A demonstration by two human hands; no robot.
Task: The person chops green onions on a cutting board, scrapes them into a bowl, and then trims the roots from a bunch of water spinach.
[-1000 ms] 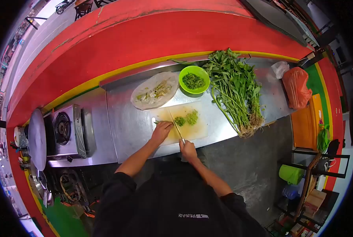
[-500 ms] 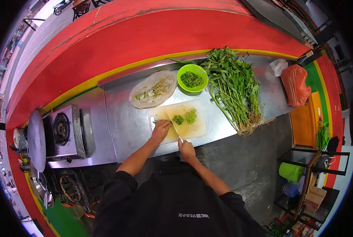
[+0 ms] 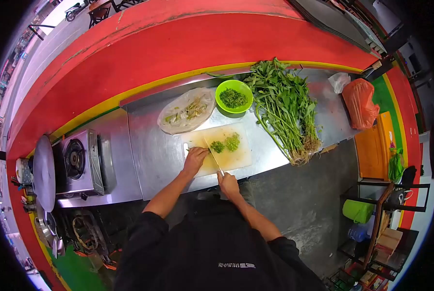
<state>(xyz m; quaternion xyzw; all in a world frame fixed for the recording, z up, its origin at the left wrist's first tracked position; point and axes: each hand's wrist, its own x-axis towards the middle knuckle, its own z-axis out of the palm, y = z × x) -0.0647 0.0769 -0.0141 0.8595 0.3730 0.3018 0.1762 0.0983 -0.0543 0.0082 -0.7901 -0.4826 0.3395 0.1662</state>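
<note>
On a pale cutting board (image 3: 241, 159), my right hand (image 3: 228, 183) is closed round the handle of a knife (image 3: 214, 154), its blade slanting up and left. My left hand (image 3: 195, 159) lies on the board just left of the blade, fingers pressed together; what they hold, if anything, is hidden. Right of the blade sit a darker green chopped heap (image 3: 217, 146) and a lighter green one (image 3: 232, 142). Behind the board are a green bowl (image 3: 247, 106) of chopped greens and a clear plastic bag (image 3: 171, 125) with stems and scraps.
A large bunch of leafy greens (image 3: 287, 106) with roots lies right of the bowl. Farther right are a red plastic bag (image 3: 360, 104) and a small white bag (image 3: 340, 82). A gas stove (image 3: 91, 162) stands at the left, beside a round metal lid (image 3: 44, 173).
The whole view has shifted slightly left. Both hands and the knife keep nearly the same place over the board.
</note>
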